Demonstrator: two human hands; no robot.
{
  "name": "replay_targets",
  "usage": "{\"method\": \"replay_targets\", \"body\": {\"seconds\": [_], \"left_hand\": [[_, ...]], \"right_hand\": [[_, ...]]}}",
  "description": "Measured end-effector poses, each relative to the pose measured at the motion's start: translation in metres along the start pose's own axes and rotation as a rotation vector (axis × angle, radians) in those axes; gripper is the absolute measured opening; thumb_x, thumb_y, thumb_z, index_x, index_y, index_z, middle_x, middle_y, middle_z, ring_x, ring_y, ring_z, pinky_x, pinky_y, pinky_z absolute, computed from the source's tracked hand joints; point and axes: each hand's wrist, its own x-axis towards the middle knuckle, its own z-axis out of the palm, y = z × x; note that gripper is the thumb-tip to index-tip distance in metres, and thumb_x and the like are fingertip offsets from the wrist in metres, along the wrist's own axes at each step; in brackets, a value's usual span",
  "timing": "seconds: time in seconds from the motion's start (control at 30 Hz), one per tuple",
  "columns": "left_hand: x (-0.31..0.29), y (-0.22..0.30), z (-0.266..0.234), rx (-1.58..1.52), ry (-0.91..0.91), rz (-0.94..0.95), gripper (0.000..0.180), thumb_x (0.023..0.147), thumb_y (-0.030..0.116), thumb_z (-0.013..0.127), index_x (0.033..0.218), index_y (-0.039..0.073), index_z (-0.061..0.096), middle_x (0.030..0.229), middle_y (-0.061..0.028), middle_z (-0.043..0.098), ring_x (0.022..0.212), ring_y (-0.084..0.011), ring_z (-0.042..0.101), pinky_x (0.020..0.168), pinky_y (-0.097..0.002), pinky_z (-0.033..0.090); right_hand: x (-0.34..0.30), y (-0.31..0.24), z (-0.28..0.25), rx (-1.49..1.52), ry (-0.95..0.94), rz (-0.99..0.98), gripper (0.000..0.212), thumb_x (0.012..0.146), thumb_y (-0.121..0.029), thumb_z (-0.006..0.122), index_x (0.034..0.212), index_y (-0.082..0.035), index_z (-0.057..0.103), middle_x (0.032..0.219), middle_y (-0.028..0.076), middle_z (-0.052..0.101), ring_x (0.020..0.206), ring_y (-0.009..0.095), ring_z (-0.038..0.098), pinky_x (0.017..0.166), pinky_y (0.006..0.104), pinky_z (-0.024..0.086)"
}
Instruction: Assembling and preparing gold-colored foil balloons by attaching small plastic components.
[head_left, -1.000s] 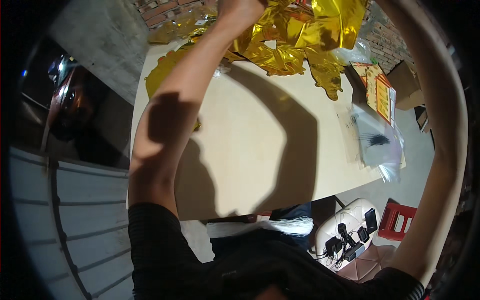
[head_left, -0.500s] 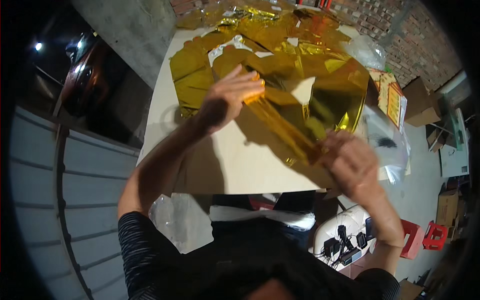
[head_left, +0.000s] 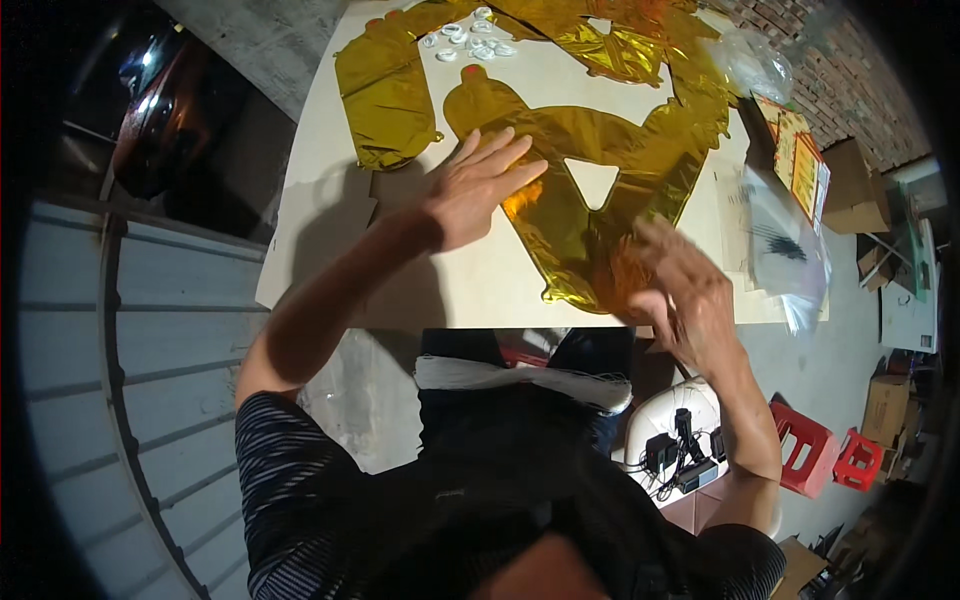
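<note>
A flat gold foil balloon (head_left: 545,215) with a triangular hole in its middle lies on the pale table (head_left: 480,290), its near end close to the front edge. My left hand (head_left: 480,190) rests on its left side, fingers stretched out and holding nothing. Over its near right part is my right hand (head_left: 690,290), thumb and fingers apart; motion smears the fingertips, and I cannot tell if they touch the foil. Beyond my left hand lies another flat gold foil balloon (head_left: 385,100), longer in shape.
Several small white coils (head_left: 475,38) sit at the far side among more gold foil balloons (head_left: 620,55). Crumpled clear plastic (head_left: 750,65), printed cards (head_left: 795,155) and clear bags (head_left: 785,245) are at the right. A white stool (head_left: 680,430) with black devices and red stools (head_left: 805,450) stand below.
The foil balloon, folded and stretched between my hands before, now lies spread flat. My left hand has flattened on it; my right hand has loosened from its near end. The view has shifted.
</note>
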Motion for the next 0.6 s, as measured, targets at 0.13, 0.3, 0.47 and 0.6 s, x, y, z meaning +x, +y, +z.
{"method": "replay_targets", "body": {"seconds": [0.13,0.3,0.47,0.6], "left_hand": [[-0.015,0.028,0.008,-0.049,0.103,0.066,0.052,0.095,0.018,0.052,0.145,0.006,0.044,0.155,-0.0242,0.032,0.148,-0.0373,0.024,0.123,-0.0479,0.015],[-0.025,0.037,0.030,-0.200,0.174,0.077,0.061,0.098,0.041,0.054,0.144,0.002,0.045,0.154,-0.0276,0.032,0.146,-0.0418,0.024,0.122,-0.0476,0.016],[-0.051,0.002,0.001,-0.125,0.348,-0.043,0.029,0.093,0.008,0.060,0.121,0.000,0.065,0.139,-0.0180,0.056,0.134,-0.0302,0.049,0.111,-0.0422,0.041],[-0.064,-0.091,0.022,-0.131,0.829,-0.063,0.031,0.083,-0.002,0.061,0.113,0.004,0.065,0.113,-0.0157,0.065,0.099,-0.0366,0.061,0.089,-0.0440,0.049]], "right_hand": [[0.019,0.018,0.032,-0.082,-0.080,-0.020,0.054,0.092,-0.031,0.065,0.135,0.000,0.053,0.150,0.023,0.041,0.140,0.044,0.036,0.116,0.0498,0.031],[0.032,0.022,0.040,-0.130,-0.139,0.017,0.050,0.088,-0.024,0.070,0.130,0.001,0.057,0.142,0.023,0.051,0.135,0.045,0.043,0.114,0.0499,0.034],[0.126,-0.005,0.063,-0.049,0.036,-0.237,0.042,0.085,-0.014,0.073,0.123,0.001,0.061,0.129,0.017,0.061,0.116,0.039,0.059,0.095,0.0439,0.051],[0.204,-0.032,0.107,0.006,0.128,-0.488,0.037,0.086,-0.016,0.072,0.118,0.001,0.064,0.124,0.017,0.063,0.105,0.036,0.062,0.086,0.0424,0.054]]}}
